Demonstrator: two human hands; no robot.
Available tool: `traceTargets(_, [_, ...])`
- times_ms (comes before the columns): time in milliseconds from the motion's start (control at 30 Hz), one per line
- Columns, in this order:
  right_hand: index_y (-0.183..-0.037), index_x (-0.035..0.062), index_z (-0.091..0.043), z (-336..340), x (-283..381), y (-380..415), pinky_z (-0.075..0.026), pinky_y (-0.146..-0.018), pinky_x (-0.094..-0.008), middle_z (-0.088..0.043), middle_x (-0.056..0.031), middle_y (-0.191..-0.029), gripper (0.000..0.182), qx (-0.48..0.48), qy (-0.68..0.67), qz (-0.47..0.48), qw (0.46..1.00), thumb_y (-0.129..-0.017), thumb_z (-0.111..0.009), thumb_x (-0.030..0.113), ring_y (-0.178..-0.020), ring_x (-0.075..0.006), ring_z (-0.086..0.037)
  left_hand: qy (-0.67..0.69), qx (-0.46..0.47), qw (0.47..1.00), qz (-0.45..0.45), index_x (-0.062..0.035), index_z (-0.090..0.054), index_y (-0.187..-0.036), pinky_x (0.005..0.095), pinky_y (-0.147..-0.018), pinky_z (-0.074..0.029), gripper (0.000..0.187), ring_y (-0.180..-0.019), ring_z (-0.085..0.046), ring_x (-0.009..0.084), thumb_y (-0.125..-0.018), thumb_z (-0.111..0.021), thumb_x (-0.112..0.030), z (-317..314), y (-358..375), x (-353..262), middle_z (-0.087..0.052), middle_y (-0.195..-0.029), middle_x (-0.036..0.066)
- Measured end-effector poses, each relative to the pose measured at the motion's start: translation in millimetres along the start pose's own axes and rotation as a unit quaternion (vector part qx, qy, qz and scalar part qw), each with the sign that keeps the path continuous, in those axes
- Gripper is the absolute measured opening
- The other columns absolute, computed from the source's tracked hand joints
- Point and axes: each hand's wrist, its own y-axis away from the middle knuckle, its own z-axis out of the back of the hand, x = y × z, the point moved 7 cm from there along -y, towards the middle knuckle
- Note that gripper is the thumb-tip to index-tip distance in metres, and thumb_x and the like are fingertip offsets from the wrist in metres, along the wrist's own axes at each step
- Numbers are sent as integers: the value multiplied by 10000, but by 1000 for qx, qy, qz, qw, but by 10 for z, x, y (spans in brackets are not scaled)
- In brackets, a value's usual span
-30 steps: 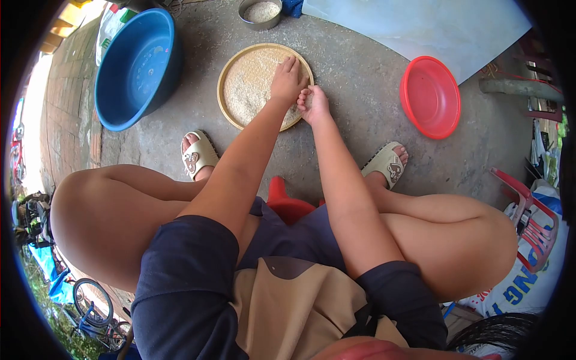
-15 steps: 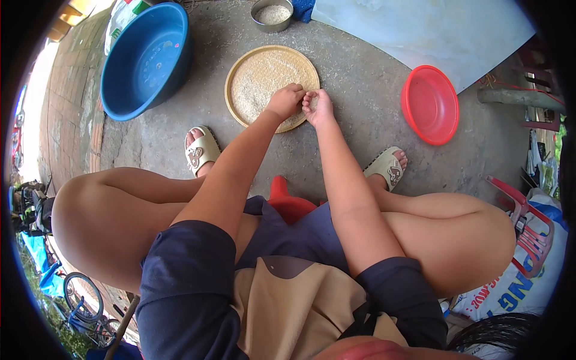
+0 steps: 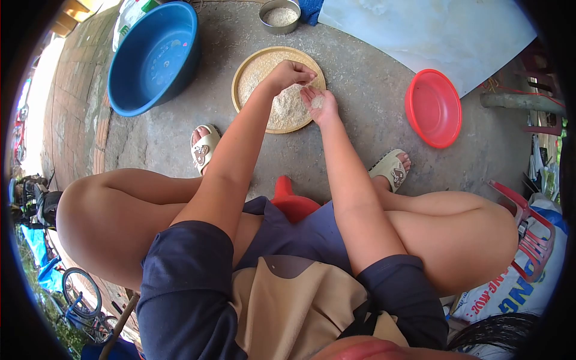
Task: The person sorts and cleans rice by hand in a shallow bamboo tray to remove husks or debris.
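A round woven tray (image 3: 236, 90) on the ground holds a spread and a small mound of pale rice grains (image 3: 291, 113). Over its right side my right hand (image 3: 323, 107) is turned palm up and slightly cupped, with a small heap of rice grains in the palm. My left hand (image 3: 290, 75) hovers just above and left of that palm, its thumb and forefinger pinched together near the right fingertips. Whatever is in the pinch is too small to make out.
A big blue basin (image 3: 153, 63) stands at the left, a red basin (image 3: 437, 108) at the right. Behind the tray is a metal bowl (image 3: 280, 17) of rice. A pale sheet (image 3: 420, 36) lies at the back right. My sandalled feet flank the tray; a red stool (image 3: 294, 204) shows beneath me.
My left hand has lifted and shifted slightly away from the right one. My right hand has opened from a curl, showing the grains in its palm. The view has shifted slightly.
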Motion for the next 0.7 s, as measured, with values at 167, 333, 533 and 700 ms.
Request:
traceTargets(167, [-952,-26,-512,-73,39,60,-529,-716,-318,-571,-144,-910,314,2,-77,-16,997,-921,-334,231,-858,-251,-602,-377,48,923,-57,-55,-697,-978,320,-773,-494,231,-835,-654,212,-781,-645,-165,-235,24,-293,-689,-877,110])
traceTargets(333, [-711,97,-454,157,133,-71,-356,-454,-246,-458,-22,-628,232,-52,-51,-35,997,-891,-371,218,-532,-140,-449,-310,-126,935,-115,-90,-699,-981,355,-812,-483,253,-878,-636,266,-785,-598,-213,52,-29,-191,-677,-930,136])
traceTargets(533, [-554,178,-252,155,621,-11,-138,-371,-234,-237,54,-457,324,-74,-200,12,977,-860,-360,173,-364,-92,-162,-383,-126,908,-115,-95,-652,-1069,371,-846,-476,318,-930,-608,288,-773,-601,-198,-115,29,86,-642,-1048,128])
traceTargets(700, [-541,179,-248,96,795,15,-133,-372,-240,-230,52,-451,331,-48,-208,31,976,-856,-346,146,-363,-94,-154,-492,-93,840,-208,-77,-576,-1166,353,-897,-453,414,-1013,-546,265,-775,-619,-208,-618,172,216,-582,-1172,86])
